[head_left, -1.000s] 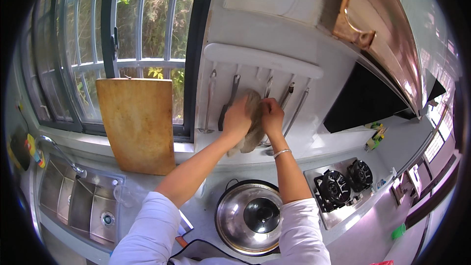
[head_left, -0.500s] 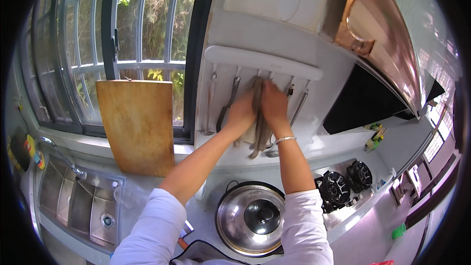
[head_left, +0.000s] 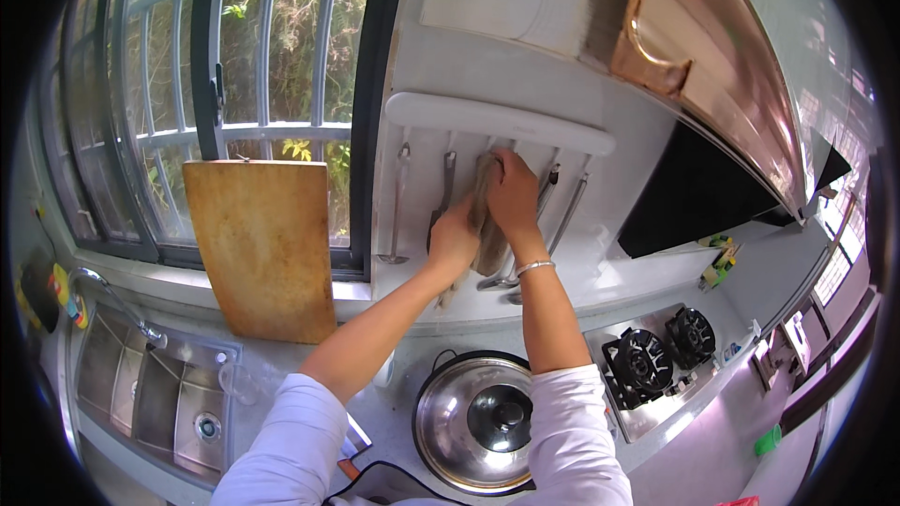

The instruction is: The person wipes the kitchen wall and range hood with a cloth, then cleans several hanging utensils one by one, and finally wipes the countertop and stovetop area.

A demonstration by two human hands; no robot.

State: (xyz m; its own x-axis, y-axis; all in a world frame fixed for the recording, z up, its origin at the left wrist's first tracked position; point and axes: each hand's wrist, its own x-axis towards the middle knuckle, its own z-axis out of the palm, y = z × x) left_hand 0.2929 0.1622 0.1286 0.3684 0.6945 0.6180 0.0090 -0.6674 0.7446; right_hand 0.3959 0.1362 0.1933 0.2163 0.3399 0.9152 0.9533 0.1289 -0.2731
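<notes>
Both my arms reach up to a white hook rail [head_left: 497,122] on the wall. A grey-brown cloth [head_left: 491,248] hangs in folds below the middle hooks. My right hand [head_left: 514,195] is closed on the cloth's upper part, close under the rail. Lower and to the left, my left hand [head_left: 454,242] is closed around the cloth's left side. Left of the hands hang a metal ladle [head_left: 400,211] and a dark-handled turner [head_left: 446,183], partly hidden by my left hand. To the right hang more long-handled metal utensils [head_left: 568,214], their lower ends partly behind my right arm.
A lidded pan [head_left: 441,440] stands on the counter below my arms. A wooden cutting board [head_left: 261,253] leans against the window. The sink [head_left: 202,403] is at left, a gas stove [head_left: 642,365] at right. A copper-coloured range hood [head_left: 731,47] juts out at upper right.
My hands have shifted slightly left and apart, the left one lower, pulling the cloth leftward. Utensils behind the cloth show more now. The view has moved a little.
</notes>
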